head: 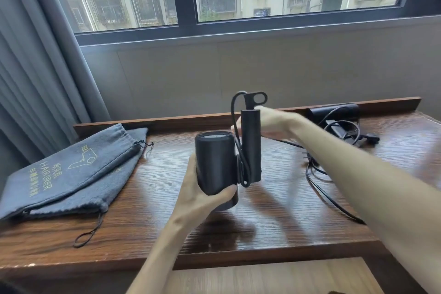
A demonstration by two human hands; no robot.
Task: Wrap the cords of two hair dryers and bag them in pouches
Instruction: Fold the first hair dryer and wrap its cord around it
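A black hair dryer is held upright above the middle of the wooden desk. My left hand grips its barrel from below. My right hand is behind the upright handle, fingers closed on the black cord, which loops down along the handle. The loose rest of the cord trails right, under my forearm, across the desk. A second black hair dryer lies at the back right with its cord tangled beside it. Two grey pouches lie stacked at the left.
The desk has a raised back edge against the wall under a window. A grey curtain hangs at the left. The pouches' drawstrings lie loose on the desk's front left.
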